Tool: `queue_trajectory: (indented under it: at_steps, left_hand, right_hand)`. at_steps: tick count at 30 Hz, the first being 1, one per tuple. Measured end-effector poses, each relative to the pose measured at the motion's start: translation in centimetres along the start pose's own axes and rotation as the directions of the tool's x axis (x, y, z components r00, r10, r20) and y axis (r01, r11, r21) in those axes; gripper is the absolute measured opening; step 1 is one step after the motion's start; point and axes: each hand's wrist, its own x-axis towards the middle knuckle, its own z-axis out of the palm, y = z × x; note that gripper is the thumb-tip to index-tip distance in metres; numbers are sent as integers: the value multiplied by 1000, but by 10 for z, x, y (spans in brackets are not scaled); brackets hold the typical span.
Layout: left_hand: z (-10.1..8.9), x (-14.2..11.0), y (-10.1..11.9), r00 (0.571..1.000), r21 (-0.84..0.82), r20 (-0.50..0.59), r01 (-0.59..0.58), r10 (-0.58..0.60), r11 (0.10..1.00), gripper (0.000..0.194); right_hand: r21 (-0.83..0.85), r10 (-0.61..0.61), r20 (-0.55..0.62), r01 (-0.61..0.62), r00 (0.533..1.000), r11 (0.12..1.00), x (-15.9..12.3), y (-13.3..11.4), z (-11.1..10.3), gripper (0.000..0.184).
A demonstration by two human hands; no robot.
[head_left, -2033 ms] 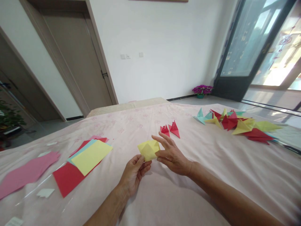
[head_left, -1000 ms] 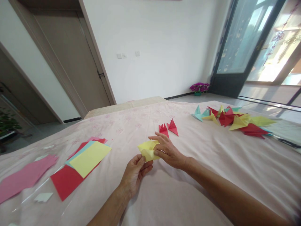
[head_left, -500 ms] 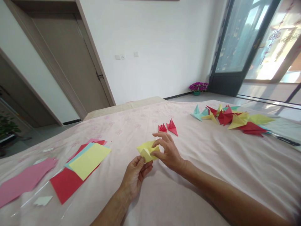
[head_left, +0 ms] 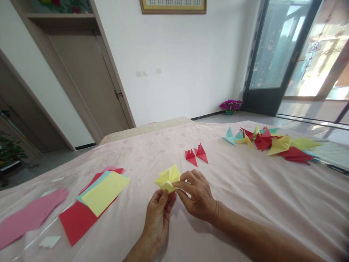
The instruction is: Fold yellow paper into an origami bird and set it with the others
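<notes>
A partly folded sheet of yellow origami paper [head_left: 168,177] is held just above the cloth, its flaps standing apart. My left hand [head_left: 159,213] pinches its lower edge between thumb and fingers. At its right side, my right hand [head_left: 197,194] grips a corner with thumb and index finger, the other fingers curled. Part of the paper is hidden behind the fingers. Just beyond it, two red folded paper pieces [head_left: 196,154] with pointed tips lie side by side.
Stacked red, blue and yellow sheets [head_left: 106,193] lie at left, near pink paper [head_left: 32,213] and white scraps [head_left: 50,241]. Several folded paper cranes [head_left: 268,142] are heaped at the right. A pale pink cloth [head_left: 245,189] covers the table.
My right hand has gone from loosely spread fingers to a pinch on the paper's right corner. The yellow paper's flaps have opened and its shape has altered. The view has tipped upward.
</notes>
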Motion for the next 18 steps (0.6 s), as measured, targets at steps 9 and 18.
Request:
queue_trajectory:
  at_steps: [9, 18]
  left_hand:
    - [-1, -2, -2, 996, 14, 83, -20, 19, 1000, 19]
    - [0, -2, -2, 997, 54, 78, -26, 22, 998, 23]
  right_hand:
    - [184, 148, -42, -138, 988, 973, -4, -1, 16, 13]
    - [488, 366, -6, -317, 931, 813, -10, 0, 27, 8]
